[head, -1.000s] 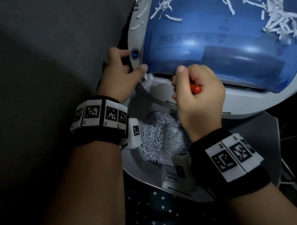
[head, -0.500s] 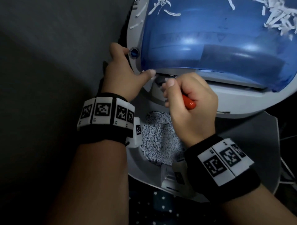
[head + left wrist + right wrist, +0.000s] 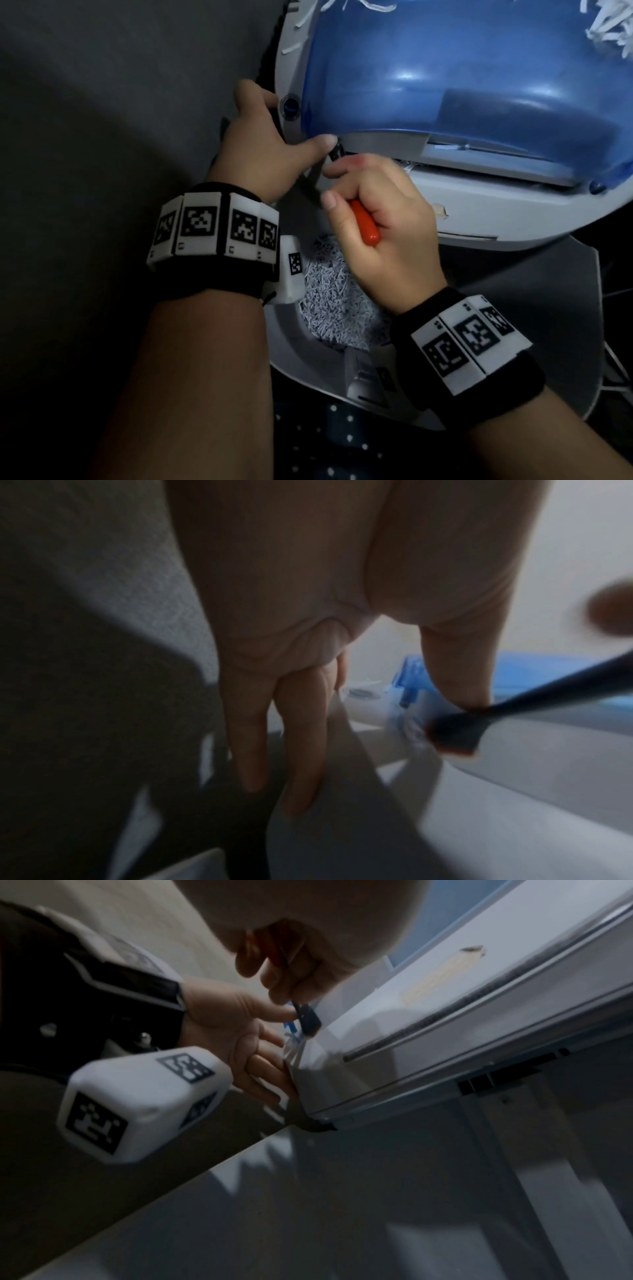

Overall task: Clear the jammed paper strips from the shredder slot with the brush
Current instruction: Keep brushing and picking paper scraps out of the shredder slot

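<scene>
The shredder (image 3: 479,205) has a grey body and a blue see-through cover (image 3: 445,68). White jammed strips (image 3: 411,168) stick out of the slot under the cover's front edge. My right hand (image 3: 342,192) grips the brush by its orange handle (image 3: 364,226). Its black head (image 3: 337,152) sits at the slot's left end, beside my left thumb. My left hand (image 3: 270,144) grips the shredder's left corner, thumb on the front, fingers round the side. The left wrist view shows the brush (image 3: 479,718) under my thumb. The right wrist view shows the brush head (image 3: 308,1018) against the shredder (image 3: 411,1042).
Below the shredder head, the grey bin (image 3: 294,356) holds a heap of shredded paper (image 3: 335,301). Loose strips (image 3: 609,31) lie on top of the blue cover. A dark grey wall (image 3: 120,102) stands close on the left.
My right hand has moved left along the slot with the brush, so its head now lies next to my left thumb. The left hand keeps its grip on the corner.
</scene>
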### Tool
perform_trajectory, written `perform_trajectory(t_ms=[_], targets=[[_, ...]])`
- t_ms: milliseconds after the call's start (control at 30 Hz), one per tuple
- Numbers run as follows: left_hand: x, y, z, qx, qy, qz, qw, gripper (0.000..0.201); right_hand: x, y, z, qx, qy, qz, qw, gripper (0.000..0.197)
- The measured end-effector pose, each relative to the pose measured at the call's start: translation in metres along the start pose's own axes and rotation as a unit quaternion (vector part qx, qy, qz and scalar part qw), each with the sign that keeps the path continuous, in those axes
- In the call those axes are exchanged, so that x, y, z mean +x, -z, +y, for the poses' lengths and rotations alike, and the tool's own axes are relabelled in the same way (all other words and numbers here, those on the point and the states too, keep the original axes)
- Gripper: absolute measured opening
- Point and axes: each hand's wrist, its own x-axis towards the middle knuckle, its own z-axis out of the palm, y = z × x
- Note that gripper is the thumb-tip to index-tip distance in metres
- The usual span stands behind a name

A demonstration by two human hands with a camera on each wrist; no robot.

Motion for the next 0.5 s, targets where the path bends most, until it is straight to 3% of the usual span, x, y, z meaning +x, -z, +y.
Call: perform_trajectory(t_ms=[100,200,400,500], targets=[[0.001,0.0,-0.001,0.004,-0.003,0.005,1.0,0.071,-0.002,-0.002,0.007,0.018,-0.018,-0.064,0.998,0.006],[0.002,0.0,0.001,0.013,-0.002,0.006,1.0,0.072,-0.006,-0.002,0.007,0.026,-0.041,-0.1,0.994,0.01],[0.003,0.003,0.001,0.012,-0.001,-0.003,1.0,0.074,-0.001,0.008,-0.006,0.019,0.011,-0.007,1.0,0.019],[0.003,0.003,0.002,0.0,0.002,-0.009,1.0,0.076,0.002,0.004,0.003,0.008,-0.012,-0.058,0.998,0.009]])
